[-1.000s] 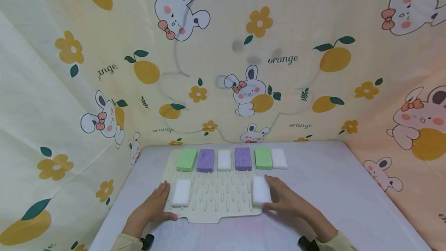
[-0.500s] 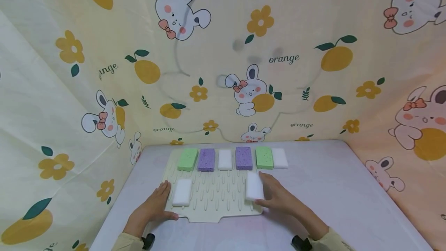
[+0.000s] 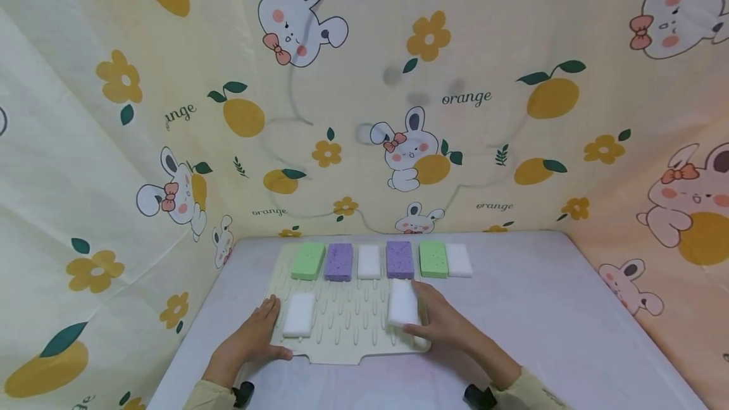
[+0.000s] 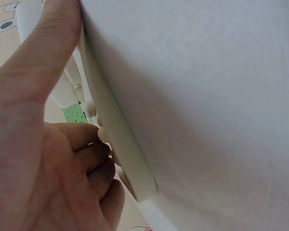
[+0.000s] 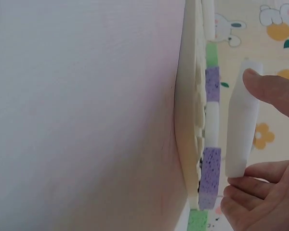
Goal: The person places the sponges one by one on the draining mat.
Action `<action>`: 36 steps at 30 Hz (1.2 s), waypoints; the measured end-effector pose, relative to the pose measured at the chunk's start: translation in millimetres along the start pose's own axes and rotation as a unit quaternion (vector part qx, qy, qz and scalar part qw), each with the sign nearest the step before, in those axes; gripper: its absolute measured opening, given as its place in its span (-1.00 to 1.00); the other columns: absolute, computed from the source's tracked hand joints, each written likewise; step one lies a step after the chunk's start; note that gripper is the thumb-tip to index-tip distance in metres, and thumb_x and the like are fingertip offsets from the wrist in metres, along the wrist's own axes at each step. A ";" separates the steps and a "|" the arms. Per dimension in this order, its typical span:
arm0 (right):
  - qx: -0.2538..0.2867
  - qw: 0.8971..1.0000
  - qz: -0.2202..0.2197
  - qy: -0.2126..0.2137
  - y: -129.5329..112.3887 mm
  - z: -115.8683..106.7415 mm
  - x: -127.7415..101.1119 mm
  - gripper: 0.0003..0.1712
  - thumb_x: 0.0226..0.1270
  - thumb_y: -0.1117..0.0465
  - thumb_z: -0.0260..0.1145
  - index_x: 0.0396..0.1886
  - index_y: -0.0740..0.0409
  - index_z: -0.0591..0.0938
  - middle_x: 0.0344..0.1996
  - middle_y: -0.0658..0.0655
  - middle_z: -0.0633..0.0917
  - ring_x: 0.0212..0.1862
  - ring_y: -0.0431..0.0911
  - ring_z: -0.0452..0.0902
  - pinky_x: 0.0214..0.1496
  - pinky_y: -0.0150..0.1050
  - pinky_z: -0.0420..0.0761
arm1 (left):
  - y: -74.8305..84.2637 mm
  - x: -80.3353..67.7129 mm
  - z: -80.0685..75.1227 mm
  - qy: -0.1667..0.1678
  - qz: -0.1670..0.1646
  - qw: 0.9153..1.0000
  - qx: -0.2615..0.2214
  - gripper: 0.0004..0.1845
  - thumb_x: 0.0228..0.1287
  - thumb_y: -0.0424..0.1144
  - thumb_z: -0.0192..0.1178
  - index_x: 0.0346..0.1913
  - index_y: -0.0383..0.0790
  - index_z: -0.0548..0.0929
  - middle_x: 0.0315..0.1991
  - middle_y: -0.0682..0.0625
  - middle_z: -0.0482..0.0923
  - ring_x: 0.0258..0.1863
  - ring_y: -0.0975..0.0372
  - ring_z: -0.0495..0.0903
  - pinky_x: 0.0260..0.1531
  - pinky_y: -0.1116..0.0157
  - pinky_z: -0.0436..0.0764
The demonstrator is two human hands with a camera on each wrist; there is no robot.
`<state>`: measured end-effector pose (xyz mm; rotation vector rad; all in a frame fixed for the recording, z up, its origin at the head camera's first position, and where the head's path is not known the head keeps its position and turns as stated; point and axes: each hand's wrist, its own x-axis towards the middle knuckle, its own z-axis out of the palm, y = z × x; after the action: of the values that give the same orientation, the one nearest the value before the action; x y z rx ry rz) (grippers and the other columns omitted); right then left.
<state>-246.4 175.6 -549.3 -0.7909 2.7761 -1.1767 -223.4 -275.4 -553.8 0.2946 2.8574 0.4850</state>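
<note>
A cream pegged mat [image 3: 347,334] lies on the white table [image 3: 529,334]. Along its far edge stands a row of sponges: green [image 3: 307,260], purple [image 3: 338,262], white [image 3: 369,261], purple [image 3: 400,259], green [image 3: 433,259], white [image 3: 458,260]. Another white sponge [image 3: 299,314] lies on the mat's left side. My right hand [image 3: 418,310] pinches a white sponge [image 3: 403,302] by its long sides; in the right wrist view this sponge [image 5: 241,125] hangs a little above the mat [image 5: 188,120]. My left hand [image 3: 264,329] rests on the mat's front left corner, fingers on the pegs, thumb [image 4: 53,38] along the edge.
Yellow cloth printed with rabbits and oranges [image 3: 398,112] walls the table at the back and both sides. Bare tabletop lies right of the mat and in front of it. A notch shows in the mat's front edge [image 3: 333,359].
My right hand has carried the white sponge leftward and a little farther back, from the mat's right edge toward its middle. The left hand has stayed put.
</note>
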 end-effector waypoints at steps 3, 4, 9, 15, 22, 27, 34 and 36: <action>0.010 1.000 0.004 0.002 -4.8 2.0 1.8 0.27 0.26 -0.07 0.65 0.65 0.51 0.15 0.58 0.50 0.31 0.60 0.42 0.19 0.63 0.40 0.19 | 0.4 0.1 0.2 -0.002 -0.003 1.000 -0.001 0.50 -0.14 0.25 0.69 0.62 -0.63 0.07 0.67 -0.51 -0.02 0.68 -0.29 0.00 0.67 -0.18 0.10; 0.013 1.000 0.007 0.001 -6.3 2.8 2.3 0.27 0.26 -0.08 0.64 0.65 0.52 0.15 0.59 0.50 0.30 0.60 0.43 0.17 0.64 0.40 0.18 | 0.7 0.0 0.3 -0.002 -0.002 1.000 -0.002 0.50 -0.13 0.25 0.70 0.62 -0.64 0.07 0.66 -0.52 -0.02 0.68 -0.30 0.00 0.67 -0.18 0.11; 0.021 1.000 0.019 -0.012 -9.7 9.1 6.3 0.30 0.25 -0.06 0.65 0.65 0.54 0.11 0.61 0.52 0.25 0.62 0.44 0.12 0.66 0.40 0.12 | 1.3 -0.1 1.6 -0.003 -0.002 1.000 -0.009 0.49 -0.13 0.24 0.70 0.62 -0.64 0.07 0.66 -0.52 -0.03 0.68 -0.30 0.00 0.67 -0.19 0.10; 0.012 1.000 0.017 -0.018 -13.6 17.5 10.2 0.28 0.21 -0.05 0.67 0.62 0.56 0.17 0.57 0.54 0.29 0.60 0.46 0.17 0.65 0.40 0.15 | 1.3 0.0 2.7 0.003 0.006 1.000 0.000 0.49 -0.13 0.24 0.70 0.61 -0.66 0.08 0.65 -0.53 -0.01 0.67 -0.31 0.01 0.67 -0.18 0.11; 0.020 0.999 0.017 -0.026 -21.2 25.1 15.1 0.26 0.22 -0.06 0.67 0.64 0.51 0.19 0.57 0.51 0.32 0.59 0.43 0.20 0.65 0.38 0.19 | 5.7 -2.6 -2.4 0.000 -0.003 1.000 0.000 0.48 -0.12 0.24 0.69 0.61 -0.64 0.08 0.66 -0.52 -0.01 0.68 -0.30 0.01 0.67 -0.18 0.11; 0.021 0.999 0.006 -0.031 -25.9 30.3 18.5 0.25 0.23 -0.05 0.67 0.64 0.51 0.19 0.57 0.50 0.33 0.59 0.42 0.21 0.64 0.37 0.20 | 7.3 -2.9 -4.1 -0.002 -0.004 1.000 0.003 0.47 -0.11 0.23 0.69 0.61 -0.64 0.09 0.66 -0.52 0.00 0.68 -0.30 0.01 0.67 -0.18 0.12; 0.012 0.999 -0.002 -0.046 -30.7 40.2 24.8 0.27 0.25 -0.11 0.65 0.65 0.48 0.18 0.59 0.48 0.31 0.61 0.39 0.20 0.66 0.34 0.20 | 3.0 -0.7 -0.4 -0.003 -0.012 1.000 0.008 0.48 -0.12 0.25 0.68 0.63 -0.60 0.08 0.68 -0.48 -0.02 0.69 -0.27 0.00 0.67 -0.16 0.12; 0.013 0.999 -0.004 -0.047 -32.2 43.3 26.2 0.27 0.25 -0.11 0.65 0.65 0.48 0.18 0.59 0.47 0.31 0.61 0.38 0.21 0.66 0.33 0.21 | 2.7 -0.5 0.0 -0.003 -0.013 1.000 0.009 0.49 -0.12 0.26 0.68 0.64 -0.60 0.08 0.68 -0.47 -0.02 0.69 -0.27 0.00 0.67 -0.16 0.12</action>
<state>-245.8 115.8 -553.9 -0.8344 2.6790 -1.1436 -222.5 -273.0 -552.7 0.2608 2.8579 0.4527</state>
